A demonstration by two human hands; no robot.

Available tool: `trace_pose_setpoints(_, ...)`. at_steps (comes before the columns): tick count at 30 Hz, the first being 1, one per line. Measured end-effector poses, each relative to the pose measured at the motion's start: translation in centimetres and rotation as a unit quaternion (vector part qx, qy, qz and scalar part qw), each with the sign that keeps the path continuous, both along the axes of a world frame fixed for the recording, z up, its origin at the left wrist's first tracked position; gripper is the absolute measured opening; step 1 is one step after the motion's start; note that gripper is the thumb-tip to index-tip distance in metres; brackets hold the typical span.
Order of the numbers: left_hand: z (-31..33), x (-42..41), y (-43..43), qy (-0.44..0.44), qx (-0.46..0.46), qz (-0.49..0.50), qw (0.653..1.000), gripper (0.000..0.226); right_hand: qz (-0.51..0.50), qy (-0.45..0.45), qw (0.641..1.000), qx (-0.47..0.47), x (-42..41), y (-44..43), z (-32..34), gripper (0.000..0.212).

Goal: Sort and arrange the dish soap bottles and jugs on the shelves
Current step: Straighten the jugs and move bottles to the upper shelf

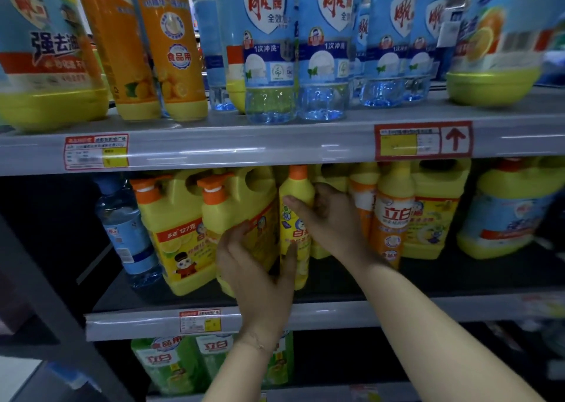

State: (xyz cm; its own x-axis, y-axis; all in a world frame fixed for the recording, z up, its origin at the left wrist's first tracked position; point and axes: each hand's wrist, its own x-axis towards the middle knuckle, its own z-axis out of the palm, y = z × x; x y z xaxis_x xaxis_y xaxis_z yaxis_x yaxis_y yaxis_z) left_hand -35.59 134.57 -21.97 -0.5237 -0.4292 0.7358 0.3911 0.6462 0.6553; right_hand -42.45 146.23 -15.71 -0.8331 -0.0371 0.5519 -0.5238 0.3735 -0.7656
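Observation:
A slim yellow bottle (295,196) with an orange cap stands upright on the middle shelf (397,306). My right hand (327,215) wraps around its upper body, thumb across the front. My left hand (260,267) lies flat on the front of a yellow jug (238,205) with an orange pump, just left of the bottle, its thumb touching the bottle's lower part. A second yellow pump jug (171,218) stands further left. Orange bottles (388,218) stand to the right of my right hand.
The top shelf (275,147) carries clear blue bottles (269,49), orange bottles (171,43) and large jugs at both ends. A blue bottle (125,227) leans at the middle shelf's left, a big blue-labelled jug (507,212) at its right. Green bottles (171,362) stand below.

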Motion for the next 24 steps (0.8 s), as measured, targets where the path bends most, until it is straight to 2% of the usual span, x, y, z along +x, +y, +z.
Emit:
trace_pose_setpoints(3, 0.1, -0.9, 1.7, -0.057, -0.001, -0.123, 0.991, 0.079, 0.016, -0.013, 1.0, -0.003, 0.2, -0.1, 0.0, 0.053)
trace_pose_setpoints(6, -0.2, -2.1, 2.3, -0.112, 0.022, -0.128, 0.985, 0.08, 0.064, -0.028, 0.998, -0.009, 0.5, 0.3, -0.1, 0.05)
trace_pose_setpoints(9, -0.7, -2.8, 2.3, -0.108, 0.016, -0.12, 0.987, 0.077, 0.093, -0.011, 0.995, 0.02, 1.2, 1.8, -0.5, 0.047)
trace_pose_setpoints(11, -1.0, -3.3, 2.1, -0.11, 0.031, -0.132, 0.985, 0.072, -0.003, 0.068, 0.996, 0.05, 1.7, 3.5, -1.3, 0.047)
trace_pose_setpoints(13, -1.2, -3.7, 1.9, -0.116, 0.062, -0.146, 0.981, 0.071, -0.113, 0.16, 0.978, 0.073, 2.5, 5.3, -2.3, 0.042)
trace_pose_setpoints(15, -1.5, -3.9, 1.8, -0.107, 0.067, -0.145, 0.981, 0.071, -0.183, 0.208, 0.956, 0.092, 3.1, 6.8, -3.4, 0.039)
trace_pose_setpoints(17, -1.8, -3.9, 1.8, -0.101, 0.061, -0.145, 0.982, 0.072, -0.232, 0.197, 0.949, 0.083, 3.2, 8.0, -4.4, 0.04)
trace_pose_setpoints(19, -2.1, -3.8, 2.0, -0.098, 0.068, -0.151, 0.981, 0.076, -0.254, 0.153, 0.954, 0.03, 2.8, 8.7, -5.3, 0.052)
trace_pose_setpoints(22, -2.2, -3.8, 2.0, -0.1, 0.082, -0.165, 0.978, 0.079, -0.27, 0.128, 0.954, -0.027, 2.1, 9.2, -6.1, 0.066)
trace_pose_setpoints(24, -2.2, -3.7, 2.1, -0.107, 0.088, -0.177, 0.974, 0.082, -0.242, 0.12, 0.961, -0.054, 1.5, 9.3, -6.3, 0.07)
